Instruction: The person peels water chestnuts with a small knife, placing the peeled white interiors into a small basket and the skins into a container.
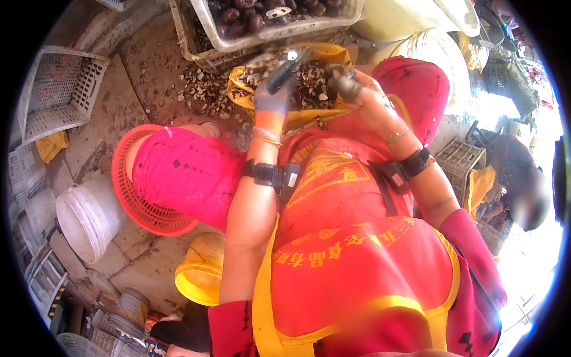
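Observation:
My left hand, in a worn grey and orange glove, is over an open yellow bag. A dark, elongated, blurred shape with a bright white spot is at its fingers. I cannot tell whether it is a tool or the glove's fingertips. My right hand is bent towards the bag's right side. At its fingertips is a dark grey-brown rounded thing, perhaps a finger cover. The bag holds many dark and pale peelings. Beyond it, a pale plastic crate holds dark round corms resembling water chestnuts.
Peelings litter the floor left of the bag. My left leg rests over a red plastic basket. A white bucket, a yellow bucket and a perforated crate stand left. Another person is at far right.

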The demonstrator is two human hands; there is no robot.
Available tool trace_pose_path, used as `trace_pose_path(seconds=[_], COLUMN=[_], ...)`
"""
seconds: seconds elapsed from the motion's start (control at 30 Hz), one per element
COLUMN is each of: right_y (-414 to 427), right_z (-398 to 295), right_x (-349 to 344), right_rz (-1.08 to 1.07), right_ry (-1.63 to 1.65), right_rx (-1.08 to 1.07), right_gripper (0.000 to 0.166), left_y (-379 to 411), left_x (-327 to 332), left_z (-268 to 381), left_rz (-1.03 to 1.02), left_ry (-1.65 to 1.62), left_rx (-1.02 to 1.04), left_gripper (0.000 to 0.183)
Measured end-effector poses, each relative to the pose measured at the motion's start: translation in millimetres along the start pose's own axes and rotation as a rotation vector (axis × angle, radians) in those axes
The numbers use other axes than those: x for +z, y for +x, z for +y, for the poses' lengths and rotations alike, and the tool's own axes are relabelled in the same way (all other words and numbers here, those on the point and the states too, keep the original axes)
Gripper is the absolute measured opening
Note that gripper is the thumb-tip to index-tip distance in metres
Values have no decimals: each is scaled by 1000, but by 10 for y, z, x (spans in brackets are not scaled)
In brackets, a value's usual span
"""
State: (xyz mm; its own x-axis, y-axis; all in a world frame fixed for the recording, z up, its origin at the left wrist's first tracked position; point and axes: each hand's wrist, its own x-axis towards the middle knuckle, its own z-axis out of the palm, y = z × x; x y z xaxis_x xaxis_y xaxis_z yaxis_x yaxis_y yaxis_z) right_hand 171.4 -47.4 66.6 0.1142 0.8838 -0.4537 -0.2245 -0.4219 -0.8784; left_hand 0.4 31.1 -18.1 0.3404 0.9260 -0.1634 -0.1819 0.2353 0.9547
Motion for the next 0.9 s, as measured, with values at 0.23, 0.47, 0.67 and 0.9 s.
trace_pose_path(seconds=[0.23, 0.47, 0.67, 0.9], right_y=[171, 169, -9, -27], right_z=[149, 172, 43, -290], right_x=[-300, -167, -14, 59], right_rz=[61, -239, 56, 127], right_ry=[132, 1048, 337, -367], right_rx=[-14, 231, 106, 33], right_gripper=[44, 43, 42, 43], left_y=[-112, -173, -134, 4], left_x=[57, 74, 82, -11], left_z=[200, 582, 328, 222], left_rz=[78, -11, 18, -56], left_ry=[711, 1013, -128, 360], left_rx=[524, 611, -53, 269], left_gripper=[25, 25, 20, 22])
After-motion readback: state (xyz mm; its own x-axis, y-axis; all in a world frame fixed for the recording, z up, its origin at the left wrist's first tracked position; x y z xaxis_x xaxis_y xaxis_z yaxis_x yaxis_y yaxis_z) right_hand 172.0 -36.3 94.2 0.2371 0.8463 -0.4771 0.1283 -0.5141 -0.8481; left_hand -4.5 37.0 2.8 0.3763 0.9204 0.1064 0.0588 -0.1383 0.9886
